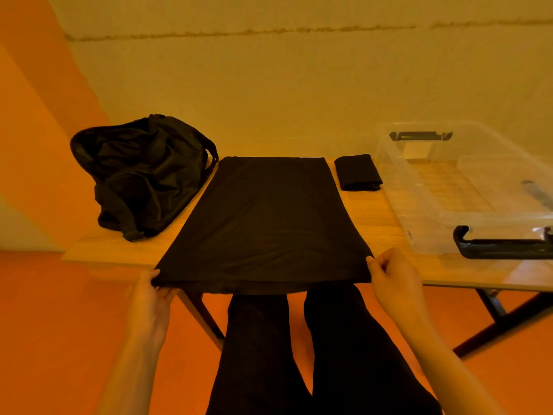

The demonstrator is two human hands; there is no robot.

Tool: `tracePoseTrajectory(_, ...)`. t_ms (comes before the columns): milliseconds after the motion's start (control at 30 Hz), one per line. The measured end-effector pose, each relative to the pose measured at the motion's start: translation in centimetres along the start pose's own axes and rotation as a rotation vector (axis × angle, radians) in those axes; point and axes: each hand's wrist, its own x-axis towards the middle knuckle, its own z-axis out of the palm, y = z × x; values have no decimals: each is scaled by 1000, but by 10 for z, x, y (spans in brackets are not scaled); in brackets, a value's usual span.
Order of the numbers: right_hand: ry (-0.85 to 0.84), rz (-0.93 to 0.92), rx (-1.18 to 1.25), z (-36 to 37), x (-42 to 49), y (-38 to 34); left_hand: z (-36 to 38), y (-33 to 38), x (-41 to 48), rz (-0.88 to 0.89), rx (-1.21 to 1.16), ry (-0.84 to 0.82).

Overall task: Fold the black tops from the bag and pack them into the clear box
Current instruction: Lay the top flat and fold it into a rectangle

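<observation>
Entry, head view. We note a black top (pixel 266 217) laid flat on the wooden table (pixel 368 217). It is folded into a long panel that runs from the table's far edge to its near edge. The near hem hangs just over the front edge, above the person's black-trousered legs (pixel 260 339).

Left hand (pixel 149 298): narrow. It pinches the near left corner of the hem, with the thumb on top and the fingers curled beneath.

Right hand (pixel 392 277): narrow. It pinches the near right corner in the same way, thumb over the cloth. The hem is drawn fairly straight between the two hands, with light wrinkles fanning up from it.

A second black top (pixel 357 172), folded into a small rectangle, lies at the far side of the table. It sits between the long panel and the clear box (pixel 395 175), just beside the box wall. We cannot tell if it touches the wall.

The box stands open on the right of the table, with a black latch handle at its near end (pixel 502 245) and another at its far end (pixel 420 135). A dark item (pixel 538 193) shows at the right frame edge. We cannot identify it.

The black bag (pixel 140 175) slumps at the far left, just beside the panel's far left corner.
</observation>
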Motion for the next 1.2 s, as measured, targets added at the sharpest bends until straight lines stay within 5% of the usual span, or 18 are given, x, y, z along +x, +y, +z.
tracePoseTrajectory(167,-190,290,456,-19,-1,-11,-8,2,6,-23,107,-11)
tracePoseTrajectory(400,-294,356,266,-25,-18,-6,-25,15,1,-105,407,-312)
tracePoseTrajectory(733,-408,558,501,-39,-48,7,-55,23,-8,-182,213,-284)
tracePoseTrajectory(867,-396,487,670,-50,-33,-37,-12,60,-11,-208,202,-434)
tracePoseTrajectory(1067,-267,208,809,-70,122,-217,161,205,104,-358,-41,-409)
tracePoseTrajectory(1200,-103,-36,952,-141,187,-318,231,322,122,-123,-307,-451)
